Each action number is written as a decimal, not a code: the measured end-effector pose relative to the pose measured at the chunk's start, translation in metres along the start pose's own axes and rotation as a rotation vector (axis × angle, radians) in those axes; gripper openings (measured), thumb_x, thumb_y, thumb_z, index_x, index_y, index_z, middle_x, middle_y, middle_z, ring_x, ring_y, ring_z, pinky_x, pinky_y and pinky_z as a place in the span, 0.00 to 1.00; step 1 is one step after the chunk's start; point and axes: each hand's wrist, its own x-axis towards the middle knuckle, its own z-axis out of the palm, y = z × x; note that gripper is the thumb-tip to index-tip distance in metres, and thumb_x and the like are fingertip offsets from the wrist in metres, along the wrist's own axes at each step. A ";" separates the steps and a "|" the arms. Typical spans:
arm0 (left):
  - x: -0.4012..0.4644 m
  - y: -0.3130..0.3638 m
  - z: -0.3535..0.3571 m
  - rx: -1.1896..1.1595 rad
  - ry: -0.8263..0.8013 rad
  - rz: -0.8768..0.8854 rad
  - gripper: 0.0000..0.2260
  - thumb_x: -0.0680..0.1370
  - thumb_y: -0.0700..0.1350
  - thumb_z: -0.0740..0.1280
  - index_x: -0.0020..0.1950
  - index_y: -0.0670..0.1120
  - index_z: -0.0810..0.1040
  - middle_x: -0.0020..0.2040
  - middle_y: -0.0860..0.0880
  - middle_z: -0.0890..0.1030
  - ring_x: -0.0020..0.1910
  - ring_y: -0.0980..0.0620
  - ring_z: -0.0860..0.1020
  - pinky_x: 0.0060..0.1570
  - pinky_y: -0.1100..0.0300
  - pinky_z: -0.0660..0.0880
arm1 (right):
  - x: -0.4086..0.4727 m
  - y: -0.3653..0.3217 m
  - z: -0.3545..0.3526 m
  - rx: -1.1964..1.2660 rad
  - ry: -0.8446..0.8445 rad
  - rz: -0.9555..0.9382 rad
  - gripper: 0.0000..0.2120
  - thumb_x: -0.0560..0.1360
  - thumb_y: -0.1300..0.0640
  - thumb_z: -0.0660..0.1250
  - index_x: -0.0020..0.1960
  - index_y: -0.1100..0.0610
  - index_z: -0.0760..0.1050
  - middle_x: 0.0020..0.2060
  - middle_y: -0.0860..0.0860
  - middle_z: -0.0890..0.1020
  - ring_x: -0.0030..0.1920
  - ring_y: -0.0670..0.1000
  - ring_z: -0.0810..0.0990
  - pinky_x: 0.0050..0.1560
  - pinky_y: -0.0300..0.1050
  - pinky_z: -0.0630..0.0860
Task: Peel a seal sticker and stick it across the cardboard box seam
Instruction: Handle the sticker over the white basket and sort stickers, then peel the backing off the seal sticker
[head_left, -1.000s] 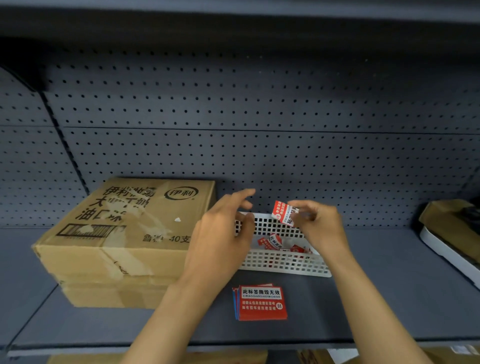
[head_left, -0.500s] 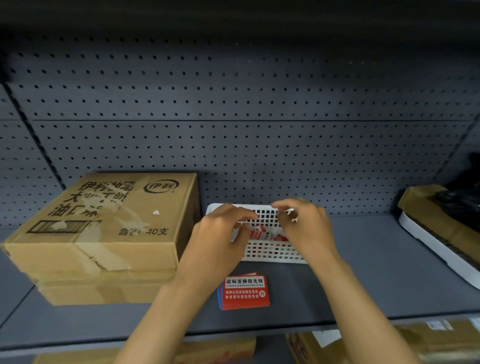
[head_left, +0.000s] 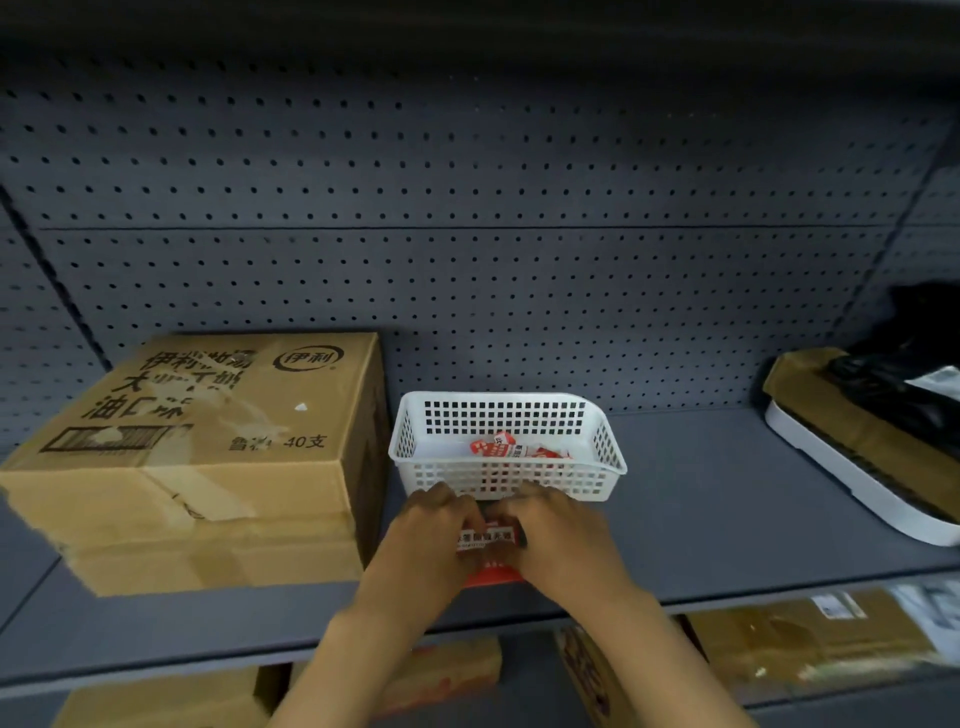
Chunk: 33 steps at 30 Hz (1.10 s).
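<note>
A brown cardboard box (head_left: 218, 441) with black print sits on the grey shelf at the left, on top of a second flat box. In front of the white basket lies a small stack of red seal stickers (head_left: 485, 540). My left hand (head_left: 431, 535) and my right hand (head_left: 558, 535) are both down on that stack, fingers curled over its left and right ends. Only the stack's white text strip and a red lower edge show between them.
The white perforated basket (head_left: 597, 473) holds crumpled red and white sticker scraps (head_left: 511, 448). At the far right a white tray (head_left: 852, 488) carries brown cardboard and a black item. A pegboard wall backs the shelf. More boxes (head_left: 810, 639) sit on the shelf below.
Both hands came down from over the basket to the sticker stack in front of it. The sticker piece my right hand held a second ago is no longer in it.
</note>
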 end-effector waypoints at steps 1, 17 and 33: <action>-0.001 -0.002 0.003 -0.001 0.003 0.014 0.11 0.74 0.46 0.73 0.56 0.53 0.81 0.58 0.53 0.79 0.59 0.51 0.77 0.57 0.60 0.76 | 0.000 0.001 0.004 -0.015 -0.004 -0.004 0.18 0.76 0.50 0.70 0.66 0.41 0.77 0.63 0.44 0.79 0.63 0.51 0.77 0.52 0.46 0.75; -0.011 -0.018 0.015 -0.041 -0.015 -0.005 0.28 0.77 0.49 0.73 0.76 0.47 0.70 0.70 0.46 0.74 0.70 0.44 0.72 0.71 0.52 0.70 | 0.004 0.008 0.012 0.063 -0.001 0.127 0.16 0.70 0.49 0.77 0.54 0.46 0.76 0.54 0.46 0.78 0.55 0.50 0.79 0.48 0.48 0.77; -0.018 0.019 -0.055 -0.837 0.380 -0.028 0.11 0.77 0.42 0.74 0.55 0.57 0.81 0.43 0.55 0.86 0.45 0.60 0.85 0.48 0.69 0.80 | -0.007 -0.004 -0.065 0.932 0.265 0.145 0.06 0.77 0.58 0.72 0.49 0.47 0.81 0.41 0.47 0.87 0.42 0.47 0.83 0.44 0.40 0.80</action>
